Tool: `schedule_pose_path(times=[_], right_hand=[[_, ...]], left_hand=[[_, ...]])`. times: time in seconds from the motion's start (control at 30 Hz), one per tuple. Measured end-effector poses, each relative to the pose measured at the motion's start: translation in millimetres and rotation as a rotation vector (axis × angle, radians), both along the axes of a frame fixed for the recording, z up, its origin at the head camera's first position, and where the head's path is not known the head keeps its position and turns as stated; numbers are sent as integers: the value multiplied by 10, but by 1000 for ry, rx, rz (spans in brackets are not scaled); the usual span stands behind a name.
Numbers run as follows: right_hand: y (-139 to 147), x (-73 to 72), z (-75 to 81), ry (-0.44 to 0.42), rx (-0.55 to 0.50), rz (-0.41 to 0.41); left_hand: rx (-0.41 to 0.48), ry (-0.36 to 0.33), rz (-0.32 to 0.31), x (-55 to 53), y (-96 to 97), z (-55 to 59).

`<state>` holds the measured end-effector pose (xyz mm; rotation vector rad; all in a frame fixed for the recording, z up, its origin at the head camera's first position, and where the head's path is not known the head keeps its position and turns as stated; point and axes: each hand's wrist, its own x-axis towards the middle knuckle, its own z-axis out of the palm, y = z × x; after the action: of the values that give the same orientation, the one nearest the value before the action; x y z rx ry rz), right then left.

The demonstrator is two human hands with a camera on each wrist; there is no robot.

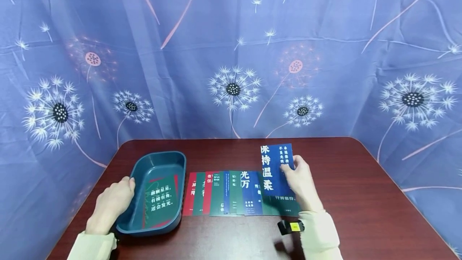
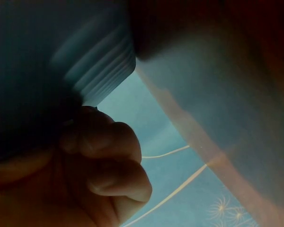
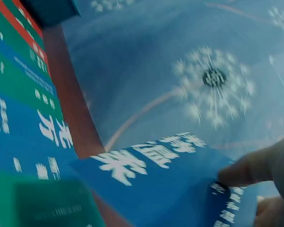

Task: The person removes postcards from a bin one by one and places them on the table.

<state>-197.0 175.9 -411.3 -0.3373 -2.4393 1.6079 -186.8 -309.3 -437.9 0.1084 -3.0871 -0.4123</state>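
Note:
With curled fingers, my left hand grips the left rim of a dark blue plastic basin. A green card with white lettering lies inside it, over a red one whose edges show. My right hand pinches a blue card with white lettering by its right side, thumb on the printed face. The held card is raised over the right end of an overlapping row of red, green and blue cards. In the right wrist view, the blue card tilts above a green card.
The row of cards lies just right of the basin on a dark red wooden table. A blue curtain with dandelion prints hangs behind the table. A black strap with a yellow label is at my right wrist.

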Motion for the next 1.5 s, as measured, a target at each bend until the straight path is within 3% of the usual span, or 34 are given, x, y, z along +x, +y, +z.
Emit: schedule_pose_path(times=[0.13,0.43,0.73,0.83,1.03,1.13,1.27,1.5], right_hand=[[209,24,-38,-109,-7,70],[532,94,-113,-265,32,151],[610,61,-331,-316,31,148],[579,40,-382,-315,91,123],[538,7,-434,-312,374,41],[529,-1,-452,-321,459,26],[510,-9,-464,-326,521,22],[500,-2,-483,-371,529,22]], left_hand=[[-6,2,1,-3,8,-10],[-10,5,-3,-11,-11,-1],[-11,-18,1,-13,-19,-3],[-11,-19,0,-19,-17,-10],[-9,-20,-3,-23,-11,-11],[-8,-21,-2,-19,-6,-9],[-9,-21,-1,-17,-3,-6],[-11,-14,-1,-21,-2,2]])
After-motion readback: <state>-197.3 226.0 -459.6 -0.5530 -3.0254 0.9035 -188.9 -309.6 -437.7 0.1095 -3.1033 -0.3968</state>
